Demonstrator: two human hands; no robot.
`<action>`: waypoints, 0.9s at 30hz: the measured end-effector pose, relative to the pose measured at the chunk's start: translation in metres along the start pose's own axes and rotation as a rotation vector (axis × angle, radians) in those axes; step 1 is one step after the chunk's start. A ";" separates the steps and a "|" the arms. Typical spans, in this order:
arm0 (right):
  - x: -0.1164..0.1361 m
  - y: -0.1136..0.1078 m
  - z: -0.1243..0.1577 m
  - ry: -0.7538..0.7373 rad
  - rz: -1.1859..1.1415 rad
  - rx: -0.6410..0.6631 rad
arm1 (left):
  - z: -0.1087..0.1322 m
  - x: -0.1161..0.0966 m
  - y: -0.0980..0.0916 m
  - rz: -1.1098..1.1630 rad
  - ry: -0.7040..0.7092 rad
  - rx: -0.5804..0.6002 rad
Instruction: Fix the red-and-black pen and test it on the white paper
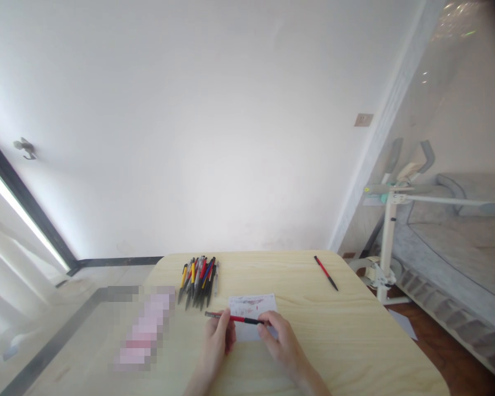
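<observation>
A red pen with a black grip (238, 319) lies nearly level between my hands, above the white paper (243, 333). My left hand (218, 334) pinches it near its dark left end. The fingertips of my right hand (282, 336) close on the black grip at the other end. Reddish and dark scribbles mark the upper part of the paper, whose lower right is partly covered by my right hand. I cannot make out the pen's tip, which is at my right fingers.
Several pens (198, 280) in yellow, red, blue, black and clear lie bunched on the table (355, 352) at the back left. A single red and black pen (325, 273) rests at the back right. Behind the table rises a white wall (214, 137); exercise equipment (390, 236) and a sofa (457, 225) stand right.
</observation>
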State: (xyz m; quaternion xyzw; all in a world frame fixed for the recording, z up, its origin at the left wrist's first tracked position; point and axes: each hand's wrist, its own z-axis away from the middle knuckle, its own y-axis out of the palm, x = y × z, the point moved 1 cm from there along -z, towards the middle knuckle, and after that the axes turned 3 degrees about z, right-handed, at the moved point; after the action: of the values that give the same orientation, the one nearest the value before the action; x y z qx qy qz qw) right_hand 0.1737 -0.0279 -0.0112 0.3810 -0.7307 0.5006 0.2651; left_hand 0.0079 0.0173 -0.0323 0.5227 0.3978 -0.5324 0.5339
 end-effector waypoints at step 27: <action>-0.002 0.000 0.000 0.012 -0.032 0.050 | 0.002 -0.001 0.003 -0.025 0.010 -0.006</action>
State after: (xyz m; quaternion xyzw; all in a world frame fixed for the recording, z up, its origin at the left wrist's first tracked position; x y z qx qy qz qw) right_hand 0.1749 -0.0276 -0.0124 0.3962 -0.7100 0.5168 0.2680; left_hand 0.0107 0.0152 -0.0310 0.5189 0.4087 -0.5354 0.5265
